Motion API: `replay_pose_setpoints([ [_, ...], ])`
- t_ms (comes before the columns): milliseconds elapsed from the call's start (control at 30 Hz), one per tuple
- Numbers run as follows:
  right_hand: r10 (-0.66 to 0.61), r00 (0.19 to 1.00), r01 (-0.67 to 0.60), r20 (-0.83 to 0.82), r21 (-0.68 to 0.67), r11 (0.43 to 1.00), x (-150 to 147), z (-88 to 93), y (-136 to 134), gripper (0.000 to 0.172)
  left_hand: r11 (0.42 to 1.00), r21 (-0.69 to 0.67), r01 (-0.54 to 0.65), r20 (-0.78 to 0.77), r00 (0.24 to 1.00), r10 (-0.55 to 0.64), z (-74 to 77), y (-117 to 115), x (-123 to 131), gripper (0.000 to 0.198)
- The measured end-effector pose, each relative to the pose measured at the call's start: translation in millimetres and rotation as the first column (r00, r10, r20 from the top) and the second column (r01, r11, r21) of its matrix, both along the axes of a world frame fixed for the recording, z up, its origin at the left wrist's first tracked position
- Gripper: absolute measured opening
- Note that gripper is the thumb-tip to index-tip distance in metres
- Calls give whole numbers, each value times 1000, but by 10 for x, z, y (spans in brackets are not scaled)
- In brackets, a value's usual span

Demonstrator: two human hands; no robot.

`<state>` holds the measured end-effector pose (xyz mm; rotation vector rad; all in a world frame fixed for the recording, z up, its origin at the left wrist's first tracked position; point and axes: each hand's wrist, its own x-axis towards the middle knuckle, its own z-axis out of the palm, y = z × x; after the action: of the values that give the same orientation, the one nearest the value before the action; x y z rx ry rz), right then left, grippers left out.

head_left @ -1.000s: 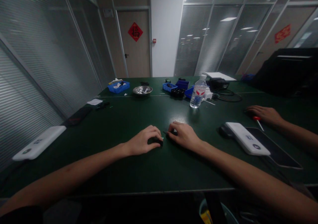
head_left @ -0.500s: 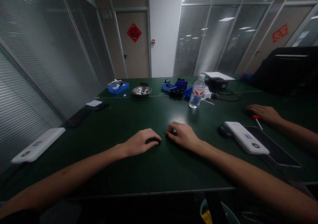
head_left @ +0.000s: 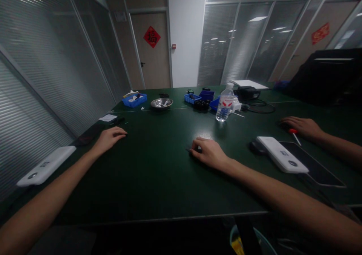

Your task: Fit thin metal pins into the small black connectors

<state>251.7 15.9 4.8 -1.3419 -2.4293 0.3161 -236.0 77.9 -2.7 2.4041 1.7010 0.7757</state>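
Observation:
My left hand [head_left: 111, 138] is over the left part of the dark green table [head_left: 152, 187], fingers pressed together around a small dark thing I cannot make out, just in front of some dark items [head_left: 117, 121]. Near the middle of the table rests my right hand [head_left: 206, 151], its fingers curled in a pinch on a thin dark object [head_left: 189, 149] whose tip pokes out to the left. A clear water bottle [head_left: 224, 103] stands upright beyond my right hand.
Blue trays [head_left: 135, 100] and a metal bowl [head_left: 161, 103] sit toward the back. White power banks [head_left: 46, 166] lie left and right [head_left: 282, 154]. At the right, another person's hand [head_left: 302, 127] rests beside a red-topped stick [head_left: 294, 133].
My left hand has moved from beside my right hand to the left and away from me. The dark object it held looks mostly hidden now. My right hand has stayed in place.

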Motion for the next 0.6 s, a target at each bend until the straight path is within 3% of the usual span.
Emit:
replay_pose_setpoints([
  [167,10,1000,-10,-2,-3,1000,-3,26,-16,13,969,50,-241,-49,969,243,-32,58,-544,61],
  [267,15,1000,-15,4,-4,1000,-5,20,-8,14,951,54,-305,-54,950,308,-110,134,-691,55],
  [467,-5,1000,5,31,2,1000,-27,7,2,14,940,72,-332,-87,937,338,-259,316,-854,31],
  [600,-5,1000,5,28,-8,1000,-30,35,-14,14,948,94,-304,-105,944,313,-283,321,-876,28],
])
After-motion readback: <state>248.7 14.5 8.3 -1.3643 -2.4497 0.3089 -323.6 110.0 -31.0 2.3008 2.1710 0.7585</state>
